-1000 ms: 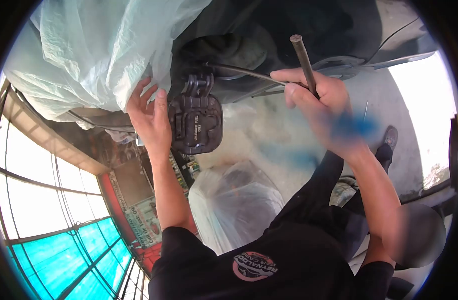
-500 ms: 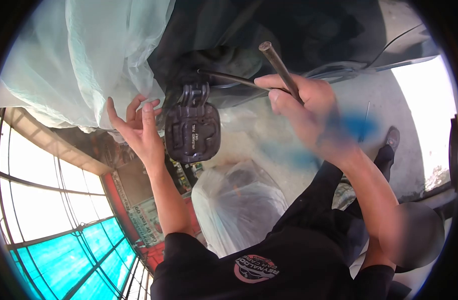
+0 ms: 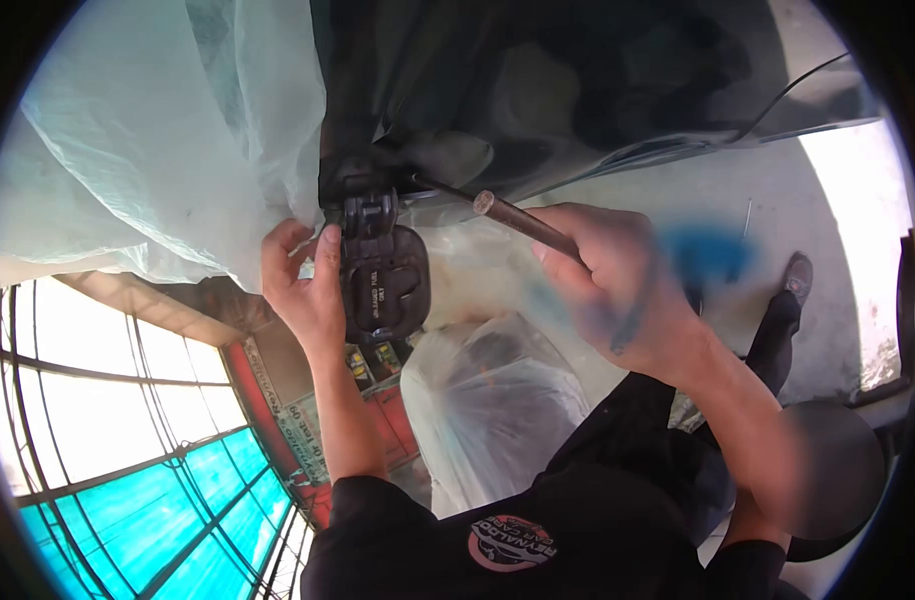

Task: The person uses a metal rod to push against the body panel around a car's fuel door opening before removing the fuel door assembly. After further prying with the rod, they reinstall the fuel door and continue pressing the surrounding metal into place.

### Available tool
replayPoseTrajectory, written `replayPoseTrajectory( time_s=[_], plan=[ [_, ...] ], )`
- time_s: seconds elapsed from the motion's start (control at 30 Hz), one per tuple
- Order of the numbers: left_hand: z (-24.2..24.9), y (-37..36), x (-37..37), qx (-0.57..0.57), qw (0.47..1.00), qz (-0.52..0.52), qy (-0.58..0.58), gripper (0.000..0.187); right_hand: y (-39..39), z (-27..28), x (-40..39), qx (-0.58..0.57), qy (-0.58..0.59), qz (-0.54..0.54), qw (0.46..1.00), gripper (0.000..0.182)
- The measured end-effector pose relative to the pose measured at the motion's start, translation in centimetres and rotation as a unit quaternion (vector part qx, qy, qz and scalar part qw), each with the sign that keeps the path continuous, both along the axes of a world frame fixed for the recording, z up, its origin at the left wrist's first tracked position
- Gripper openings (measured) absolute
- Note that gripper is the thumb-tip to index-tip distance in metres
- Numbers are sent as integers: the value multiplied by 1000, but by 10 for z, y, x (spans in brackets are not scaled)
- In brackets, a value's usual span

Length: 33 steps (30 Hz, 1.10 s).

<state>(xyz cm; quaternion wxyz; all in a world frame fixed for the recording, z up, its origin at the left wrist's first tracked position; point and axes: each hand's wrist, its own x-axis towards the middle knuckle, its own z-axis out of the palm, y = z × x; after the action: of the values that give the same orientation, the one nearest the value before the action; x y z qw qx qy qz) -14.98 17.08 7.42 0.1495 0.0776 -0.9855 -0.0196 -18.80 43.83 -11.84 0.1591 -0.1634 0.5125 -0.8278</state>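
My right hand (image 3: 622, 285) is closed around a thick metal bar (image 3: 527, 228), and a thin metal rod (image 3: 442, 187) runs from behind it to the dark car panel (image 3: 577, 80). Whether bar and rod are one tool is hidden. The rod's tip is by the fuel opening, just above the open fuel flap (image 3: 405, 290), which reads "unleaded fuel only" and hangs on its hinge (image 3: 369, 212). Beside that hinge is my left hand (image 3: 305, 285), thumb raised and fingers bent but apart, against the edge of a plastic sheet (image 3: 177, 130).
Clear plastic covers a bulky object (image 3: 492, 410) below the flap. A shoe (image 3: 797, 278) stands on the concrete floor (image 3: 827, 200) at right, near a thin rod (image 3: 747, 218). A blurred dark round shape (image 3: 837, 470) is beside my right arm. Barred windows (image 3: 137, 400) are at left.
The thick bar has tilted down to the left, and my right hand has turned with it. The thin rod's tip sits lower. My left hand has come closer to the flap's hinge.
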Motion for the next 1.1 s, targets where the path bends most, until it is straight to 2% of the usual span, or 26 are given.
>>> replayPoseTrajectory(
  time_s=[0.03,0.07,0.13,0.27,0.43,0.47,0.5,0.57,0.67,1.1],
  plan=[
    [-2,0,-1,-29,999,36,2,29,0,-3,0,-1,6,-6,1000,23],
    [-4,1,-3,-32,999,38,-2,29,0,-6,-1,-1,12,-11,1000,24],
    [-10,6,-8,-112,993,42,-4,32,-1,-12,-1,-14,4,-9,1000,24],
    [-19,7,-15,-161,984,72,-37,33,-7,-24,0,-58,-8,-16,998,23],
    [-15,-9,-11,-41,997,66,2,38,-10,-28,-2,-73,-9,-8,997,21],
    [-11,-12,-8,10,997,82,9,34,-11,-29,-2,-75,-10,-10,997,20],
    [-10,-14,-7,8,997,82,8,34,-11,-29,-3,-76,-11,-10,997,20],
    [-9,-18,-4,130,986,82,58,34,-11,-30,-5,-72,3,-11,997,19],
    [-7,-24,-2,103,990,73,58,37,-12,-29,-5,-80,-8,-2,997,18],
    [-8,-28,7,116,988,86,58,38,-15,-23,-5,-76,-42,20,996,15]
  ],
)
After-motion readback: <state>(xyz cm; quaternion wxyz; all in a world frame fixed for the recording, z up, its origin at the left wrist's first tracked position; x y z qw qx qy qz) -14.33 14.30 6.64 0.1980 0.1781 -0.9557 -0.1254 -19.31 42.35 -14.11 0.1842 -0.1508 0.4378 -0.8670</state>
